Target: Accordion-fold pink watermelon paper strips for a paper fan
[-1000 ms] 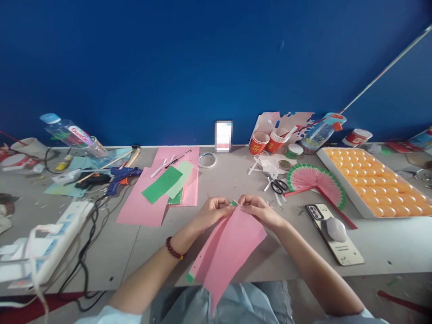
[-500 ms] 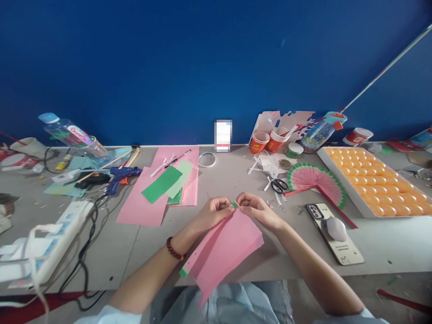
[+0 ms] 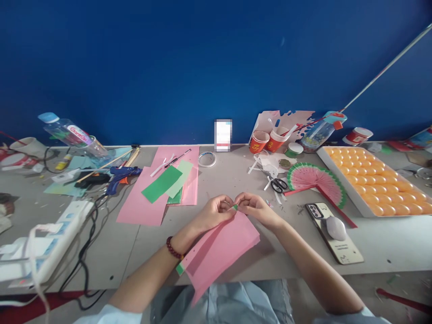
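Note:
A pink sheet of paper (image 3: 222, 247) with a fold along its left side hangs from my fingertips, over the table's front edge. Small dark marks and green end pieces show on its folded strip. My left hand (image 3: 219, 209) pinches the top of that strip, close to a green tip. Right beside it, my right hand (image 3: 255, 208) grips the same corner between thumb and fingers. The fingertips almost touch and hide part of the green end. To the right lies a finished-looking watermelon paper fan (image 3: 317, 180) with red sticks.
Pink sheets (image 3: 141, 202) with green paper (image 3: 162, 184) on top lie left of centre. A blue glue gun (image 3: 118, 177) and a power strip (image 3: 60, 238) with cables are further left. Scissors (image 3: 279, 185), a phone (image 3: 337, 238) and an orange-domed tray (image 3: 374, 180) are at right.
The pink paper's lower end has swung slightly left, and its fold has tilted. Both hands keep their pinch at the top corner with small finger shifts.

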A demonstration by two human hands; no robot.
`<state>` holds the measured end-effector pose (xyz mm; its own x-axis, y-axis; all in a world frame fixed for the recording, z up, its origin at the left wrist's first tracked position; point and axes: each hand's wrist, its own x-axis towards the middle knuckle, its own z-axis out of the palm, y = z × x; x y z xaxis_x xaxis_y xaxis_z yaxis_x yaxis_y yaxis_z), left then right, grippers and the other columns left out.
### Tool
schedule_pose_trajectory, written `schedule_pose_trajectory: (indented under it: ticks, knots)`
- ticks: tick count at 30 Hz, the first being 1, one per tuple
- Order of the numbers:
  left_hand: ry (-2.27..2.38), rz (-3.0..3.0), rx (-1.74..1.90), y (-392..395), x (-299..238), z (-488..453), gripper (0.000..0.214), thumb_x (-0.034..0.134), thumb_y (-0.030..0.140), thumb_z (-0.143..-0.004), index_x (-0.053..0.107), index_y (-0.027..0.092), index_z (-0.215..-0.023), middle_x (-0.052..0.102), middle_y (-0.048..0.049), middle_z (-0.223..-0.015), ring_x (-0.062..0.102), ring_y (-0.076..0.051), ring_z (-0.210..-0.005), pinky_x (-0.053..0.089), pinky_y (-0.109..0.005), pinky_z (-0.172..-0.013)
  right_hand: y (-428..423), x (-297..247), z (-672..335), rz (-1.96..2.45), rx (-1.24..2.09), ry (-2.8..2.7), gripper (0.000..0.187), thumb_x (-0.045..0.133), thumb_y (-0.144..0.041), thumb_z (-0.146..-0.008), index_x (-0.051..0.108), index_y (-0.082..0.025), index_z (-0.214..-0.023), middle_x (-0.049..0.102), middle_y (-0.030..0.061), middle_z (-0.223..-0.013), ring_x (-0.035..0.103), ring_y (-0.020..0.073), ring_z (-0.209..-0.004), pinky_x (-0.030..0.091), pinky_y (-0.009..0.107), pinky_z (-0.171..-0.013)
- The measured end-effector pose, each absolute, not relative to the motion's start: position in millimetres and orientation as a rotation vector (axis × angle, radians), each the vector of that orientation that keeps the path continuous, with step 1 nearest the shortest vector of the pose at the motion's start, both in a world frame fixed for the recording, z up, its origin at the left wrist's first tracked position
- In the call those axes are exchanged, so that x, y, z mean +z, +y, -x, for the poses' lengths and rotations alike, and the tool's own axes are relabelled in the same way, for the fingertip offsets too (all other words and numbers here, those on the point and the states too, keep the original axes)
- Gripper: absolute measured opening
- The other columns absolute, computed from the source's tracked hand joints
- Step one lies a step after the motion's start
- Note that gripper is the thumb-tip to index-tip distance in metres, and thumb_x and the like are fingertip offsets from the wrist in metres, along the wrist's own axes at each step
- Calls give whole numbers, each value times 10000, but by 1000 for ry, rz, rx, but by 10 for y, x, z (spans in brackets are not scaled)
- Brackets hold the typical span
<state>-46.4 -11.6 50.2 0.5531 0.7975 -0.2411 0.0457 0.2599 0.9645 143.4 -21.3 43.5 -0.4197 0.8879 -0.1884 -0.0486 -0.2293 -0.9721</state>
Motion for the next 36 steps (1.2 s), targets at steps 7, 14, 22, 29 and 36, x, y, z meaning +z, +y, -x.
schedule_pose_trajectory:
  ticks: [7,14,22,29,36]
  knots:
    - [845,-1203,600,-120,516,480,292,661,410,-765,504,175,-838,508,43,-624,439,-76,-529,303,-194,-495,-202,387,-1449,1092,1709,-1340,239,671,-383,-787,631,-176,-902,545,-26,-618,467,88,-544,335,218,-528]
    - [841,-1248,630,-115,513,490,194,652,310,-760,530,176,-831,530,11,-802,493,-97,-679,369,-208,-614,-199,403,-1454,1042,1767,-1316,230,680,-375,-782,634,-174,-884,581,-14,-660,521,97,-588,390,215,-553]
    - [821,-1250,592,-136,548,488,140,593,224,-745,522,186,-858,526,11,-842,496,-106,-734,370,-204,-634,-193,398,-1463,1051,1736,-1435,154,612,-307,-811,611,-178,-895,565,-17,-691,498,86,-592,394,207,-559]
    - [879,-1423,661,-115,457,481,58,548,169,-763,520,183,-812,519,31,-734,497,-95,-672,363,-198,-591,-253,408,-1417,1248,1097,-1888,168,543,-145,-753,607,-200,-899,637,2,-778,560,110,-661,443,230,-642]
    - [884,-1391,590,-96,418,489,95,580,195,-759,526,174,-834,536,30,-690,507,-98,-627,364,-208,-567,-227,419,-1465,1222,963,-2025,121,546,-212,-814,629,-214,-902,677,14,-844,588,113,-686,462,229,-662]
